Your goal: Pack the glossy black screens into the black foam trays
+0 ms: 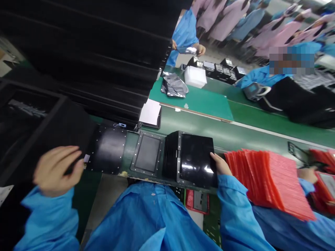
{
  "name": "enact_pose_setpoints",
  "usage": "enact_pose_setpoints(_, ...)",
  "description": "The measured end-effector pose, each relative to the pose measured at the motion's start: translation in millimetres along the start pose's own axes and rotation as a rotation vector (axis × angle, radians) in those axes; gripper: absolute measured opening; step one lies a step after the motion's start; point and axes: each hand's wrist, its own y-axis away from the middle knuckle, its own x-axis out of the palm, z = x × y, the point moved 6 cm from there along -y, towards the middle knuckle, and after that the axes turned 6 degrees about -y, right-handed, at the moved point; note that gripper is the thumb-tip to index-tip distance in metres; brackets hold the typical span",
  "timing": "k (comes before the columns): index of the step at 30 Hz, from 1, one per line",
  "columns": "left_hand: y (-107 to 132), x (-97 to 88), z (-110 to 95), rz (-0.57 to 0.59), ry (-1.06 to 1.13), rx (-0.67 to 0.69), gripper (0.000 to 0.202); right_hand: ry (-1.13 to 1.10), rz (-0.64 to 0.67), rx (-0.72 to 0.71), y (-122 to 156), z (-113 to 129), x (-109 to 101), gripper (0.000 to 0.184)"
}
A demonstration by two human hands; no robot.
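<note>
My left hand [58, 170] hovers at the left with its fingers stretched out and nothing in them. Just beyond its fingertips lies a flat black sheet [109, 150] with small bright dots along its edges. In the middle rests a dark framed panel [147, 153] with a grey centre. To the right of that, a glossy black panel [197, 157] tops a stack of similar black panels [170, 157]. My right hand [221, 164] grips the glossy panel by its right edge, thumb and fingers partly hidden behind it.
Red bubble-wrap pouches [272, 177] are stacked at my right, by a co-worker's hand [307, 174]. A black curtained box [86, 69] overhangs the left. White paper [150, 112], a silver bag [174, 85] and a white stack [195, 76] sit further back. Co-workers sit across the bench.
</note>
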Motion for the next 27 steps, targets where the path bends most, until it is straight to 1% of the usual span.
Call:
enact_pose_setpoints(1,9.3,15.4,-16.0,0.012,0.044,0.07,0.022,0.031,-0.005,-0.025,-4.0,-0.6,0.7,0.032)
enact_pose_setpoints(2,18.4,33.0,-32.2,0.053,0.095,0.138,0.021,0.093,-0.016,-0.062,-7.4,-0.3,1.1,0.032)
enact_pose_setpoints(3,27.9,52.6,-47.9,0.127,0.152,0.188,0.021,0.182,-0.035,-0.109,-9.9,0.5,1.1,0.032)
enact_pose_setpoints(5,50.3,93.8,-77.3,0.35,0.286,0.215,0.018,0.398,-0.094,-0.228,-11.1,2.0,-0.1,0.034)
enact_pose_setpoints(7,79.7,133.6,-106.4,0.622,0.409,0.19,0.017,0.591,-0.145,-0.347,-6.6,-2.1,-2.5,0.039)
enact_pose_setpoints(9,113.3,170.2,-133.3,0.877,0.518,0.123,0.023,0.682,-0.154,-0.461,3.5,-14.7,-6.6,0.044)
enact_pose_setpoints(11,145.2,204.8,-155.5,1.049,0.589,0.032,0.038,0.651,-0.114,-0.551,18.1,-35.5,-13.0,0.048)
enact_pose_setpoints(12,159.4,222.2,-164.5,1.101,0.602,-0.014,0.048,0.591,-0.089,-0.567,25.9,-48.6,-17.5,0.05)
enact_pose_setpoints(13,172.7,239.4,-172.1,1.134,0.601,-0.06,0.058,0.512,-0.066,-0.551,33.2,-63.3,-22.7,0.053)
enact_pose_setpoints(15,197.3,270.6,-183.7,1.162,0.587,-0.149,0.076,0.329,-0.046,-0.444,45.7,-94.7,-34.2,0.06)
enact_pose_setpoints(17,219.3,292.5,-189.7,1.137,0.589,-0.27,0.087,0.15,-0.022,-0.297,55.0,-124.6,-42.1,0.067)
enact_pose_setpoints(19,238.0,301.9,-191.1,1.076,0.607,-0.406,0.087,0.005,0.043,-0.19,60.5,-145.8,-44.8,0.071)
enact_pose_setpoints(21,248.2,303.2,-191.5,1.02,0.605,-0.499,0.083,-0.087,0.129,-0.155,58.9,-153.6,-45.1,0.072)
enact_pose_setpoints(22,247.2,304.0,-192.8,0.999,0.598,-0.519,0.083,-0.116,0.176,-0.157,53.9,-152.0,-44.6,0.073)
enact_pose_setpoints(23,240.9,306.8,-195.1,0.978,0.589,-0.527,0.084,-0.137,0.227,-0.169,45.4,-146.8,-43.1,0.074)
enact_pose_setpoints(24,229.0,312.8,-198.2,0.957,0.576,-0.527,0.087,-0.151,0.285,-0.186,33.1,-137.8,-40.1,0.076)
enact_pose_setpoints(25,211.6,322.2,-201.9,0.93,0.56,-0.526,0.088,-0.161,0.345,-0.209,17.1,-125.3,-35.5,0.079)
enact_pose_setpoints(27,165.7,349.9,-210.3,0.873,0.512,-0.535,0.083,-0.166,0.434,-0.259,-23.2,-91.6,-22.5,0.083)
